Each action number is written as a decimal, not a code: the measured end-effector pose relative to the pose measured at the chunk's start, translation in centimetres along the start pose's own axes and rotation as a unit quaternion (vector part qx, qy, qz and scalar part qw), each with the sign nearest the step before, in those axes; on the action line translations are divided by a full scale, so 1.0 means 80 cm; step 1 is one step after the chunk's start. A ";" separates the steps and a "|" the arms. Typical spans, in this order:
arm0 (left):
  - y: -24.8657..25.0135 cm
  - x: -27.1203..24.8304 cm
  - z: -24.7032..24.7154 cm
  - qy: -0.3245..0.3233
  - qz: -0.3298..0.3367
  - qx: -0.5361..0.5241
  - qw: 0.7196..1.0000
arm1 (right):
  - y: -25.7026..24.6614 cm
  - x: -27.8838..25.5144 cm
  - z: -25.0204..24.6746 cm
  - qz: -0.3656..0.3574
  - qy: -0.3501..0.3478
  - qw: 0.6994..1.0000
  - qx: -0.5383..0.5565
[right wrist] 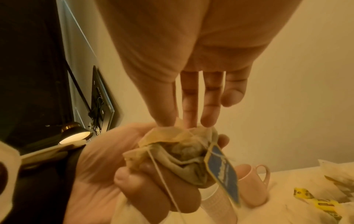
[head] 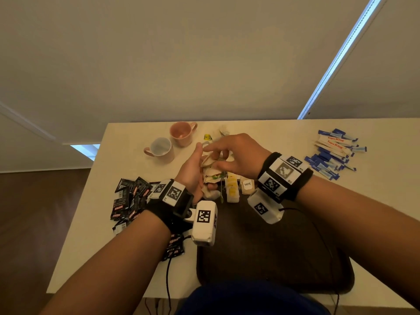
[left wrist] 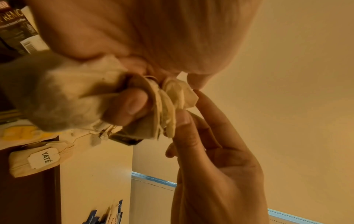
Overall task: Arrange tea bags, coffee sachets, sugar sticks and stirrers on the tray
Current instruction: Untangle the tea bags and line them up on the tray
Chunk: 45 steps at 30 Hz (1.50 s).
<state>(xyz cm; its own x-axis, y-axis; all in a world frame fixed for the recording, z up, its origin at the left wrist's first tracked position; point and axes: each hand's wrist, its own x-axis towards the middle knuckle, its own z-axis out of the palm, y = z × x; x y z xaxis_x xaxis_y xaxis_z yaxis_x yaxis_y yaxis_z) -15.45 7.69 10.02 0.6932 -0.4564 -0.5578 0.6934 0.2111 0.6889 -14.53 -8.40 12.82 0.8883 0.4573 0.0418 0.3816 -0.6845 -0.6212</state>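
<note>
Above the white table (head: 284,137), left hand (head: 193,171) is clutching bunched tea bags (head: 211,169); right hand (head: 231,153) is pinching one—better teasing strings apart slowly.

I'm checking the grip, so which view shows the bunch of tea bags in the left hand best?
The right wrist view: the bunch of tea bags sits unblocked in the left hand, strings and blue tag visible. The left wrist view shows them partly blurred, the head view small and half hidden by the right hand.
</note>
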 end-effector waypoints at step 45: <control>0.007 -0.008 0.006 0.120 0.093 0.186 0.971 | 0.164 -0.071 0.078 0.372 -0.046 0.926 0.049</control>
<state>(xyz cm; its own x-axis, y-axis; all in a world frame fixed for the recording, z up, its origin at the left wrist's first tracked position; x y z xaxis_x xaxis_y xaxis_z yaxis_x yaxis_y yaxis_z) -15.62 7.68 11.01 0.8560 -0.2173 -0.4692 0.4643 -0.0762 0.8824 -16.13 -16.47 -0.44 0.8684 -0.0711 -0.4908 -0.3571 -0.7763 -0.5194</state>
